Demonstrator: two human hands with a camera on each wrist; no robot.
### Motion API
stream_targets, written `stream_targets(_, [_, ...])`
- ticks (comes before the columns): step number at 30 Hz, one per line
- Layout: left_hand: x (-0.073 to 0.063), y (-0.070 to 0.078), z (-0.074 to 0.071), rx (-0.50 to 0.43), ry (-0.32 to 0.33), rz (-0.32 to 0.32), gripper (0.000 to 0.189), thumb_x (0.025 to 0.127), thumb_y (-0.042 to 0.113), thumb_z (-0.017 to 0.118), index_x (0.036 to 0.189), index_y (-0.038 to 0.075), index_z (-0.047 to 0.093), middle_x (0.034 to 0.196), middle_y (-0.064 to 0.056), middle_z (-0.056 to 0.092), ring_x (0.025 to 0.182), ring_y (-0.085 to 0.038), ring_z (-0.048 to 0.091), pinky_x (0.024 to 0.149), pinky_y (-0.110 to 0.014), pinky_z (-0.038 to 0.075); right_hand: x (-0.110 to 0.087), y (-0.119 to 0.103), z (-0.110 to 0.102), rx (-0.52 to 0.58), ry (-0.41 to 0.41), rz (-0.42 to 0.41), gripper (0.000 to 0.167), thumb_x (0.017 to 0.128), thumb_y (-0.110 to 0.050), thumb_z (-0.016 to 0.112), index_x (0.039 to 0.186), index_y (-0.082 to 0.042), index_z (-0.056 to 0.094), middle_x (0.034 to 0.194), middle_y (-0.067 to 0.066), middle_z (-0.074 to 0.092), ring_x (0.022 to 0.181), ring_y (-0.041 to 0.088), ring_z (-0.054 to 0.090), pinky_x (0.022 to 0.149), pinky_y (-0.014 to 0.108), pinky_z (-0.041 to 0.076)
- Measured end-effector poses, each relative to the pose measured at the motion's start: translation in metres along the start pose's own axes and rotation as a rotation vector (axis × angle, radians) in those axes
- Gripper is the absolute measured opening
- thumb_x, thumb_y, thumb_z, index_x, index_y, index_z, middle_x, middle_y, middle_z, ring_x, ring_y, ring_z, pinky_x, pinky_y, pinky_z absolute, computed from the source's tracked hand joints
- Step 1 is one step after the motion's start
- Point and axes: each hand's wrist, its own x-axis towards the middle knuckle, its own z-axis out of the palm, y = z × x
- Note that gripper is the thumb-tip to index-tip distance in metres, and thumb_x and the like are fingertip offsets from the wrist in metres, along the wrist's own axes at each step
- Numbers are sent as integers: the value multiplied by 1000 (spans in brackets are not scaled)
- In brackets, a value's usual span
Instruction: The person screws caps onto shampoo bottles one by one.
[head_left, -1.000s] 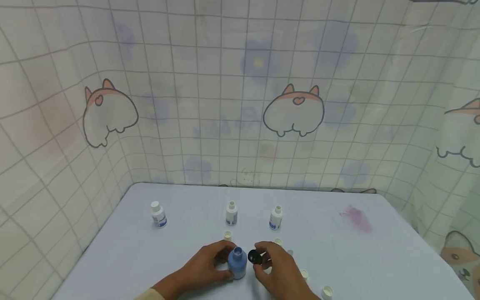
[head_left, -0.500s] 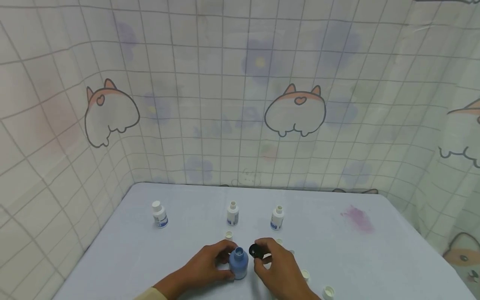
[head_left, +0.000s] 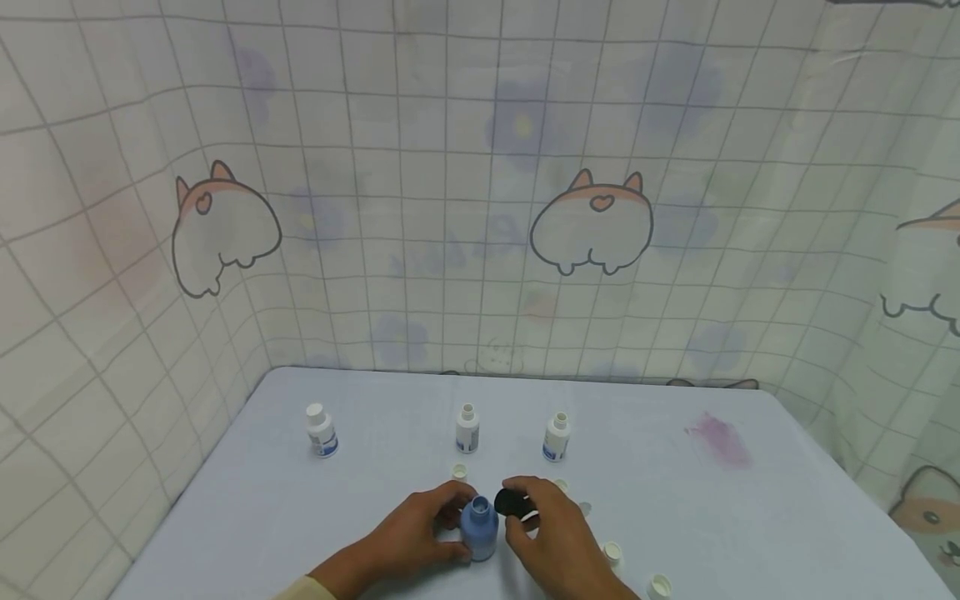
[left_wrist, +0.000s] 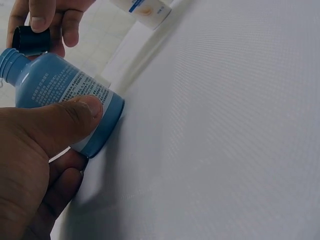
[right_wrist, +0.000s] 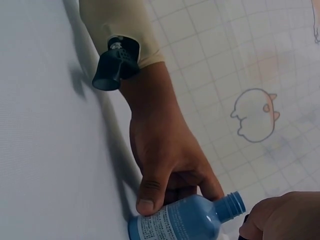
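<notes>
My left hand holds a blue bottle upright on the table, thumb on one side and fingers on the other. Its threaded neck is uncovered. In the left wrist view the thumb presses over the printed white label of the bottle. My right hand pinches a black cap between thumb and fingers, just right of the bottle's mouth and tilted. The left wrist view shows this cap beside the bottle's neck. In the right wrist view the right hand hides most of the cap.
At the back stand a capped white bottle and two uncapped ones, in the middle and to the right. Several small white caps lie about, including one beside my right hand. A pink stain marks the table.
The right hand has lifted the black cap slightly and turned it, so its opening no longer faces the camera. The left hand keeps its grip on the bottle.
</notes>
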Motion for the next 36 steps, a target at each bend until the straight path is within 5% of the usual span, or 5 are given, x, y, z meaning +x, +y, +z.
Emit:
stream_targets(20, [-2,-3,3,10,-1,-9,62,80,30,90,131,31,57,124,15,65,107,-3,64,97,-29,53,3,-4,1,-15,-46,-8,41,92,-12,73,132,-13,61,121,6,63,89,12,64,78,33,59])
stream_targets(36, [0,-2,1,34,1,-2,63,79,30,91,132,30,57,125,14,65,107,-3,65,95,-27,53,5,-6,-1,-15,0,-133,41,94,-12,71,133,-11,59,119,0,61,89,6,60,76,27,57])
